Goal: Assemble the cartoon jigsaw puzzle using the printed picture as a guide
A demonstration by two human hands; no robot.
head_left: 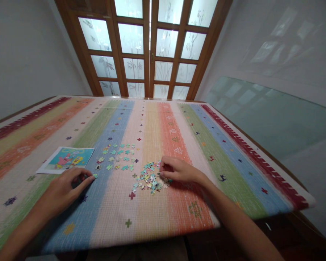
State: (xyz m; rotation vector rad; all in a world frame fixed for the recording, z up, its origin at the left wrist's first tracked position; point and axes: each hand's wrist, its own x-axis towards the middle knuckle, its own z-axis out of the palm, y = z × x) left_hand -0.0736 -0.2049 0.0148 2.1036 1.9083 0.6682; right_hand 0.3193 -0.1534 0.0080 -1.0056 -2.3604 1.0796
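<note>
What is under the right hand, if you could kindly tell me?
Below the fingers of the right hand, puzzle pieces at the right side of the pile show, on the striped cloth. Whatever the hand itself covers cannot be seen.

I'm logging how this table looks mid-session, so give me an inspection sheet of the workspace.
Surface: striped, patterned tablecloth over the table.
Job's things: puzzle pieces in rows, a loose pile of pieces nearer the person, and a cartoon picture sheet to the left.
Clutter: small white strip below the table's right-hand near edge, not identifiable.
Hands: left hand has fingertips at a greenish piece; right hand is at the pile. Neither grip is clear.
Cables: nothing seen clearly.
Surroundings: wood-framed glazed doors ahead, pale walls either side.
</note>
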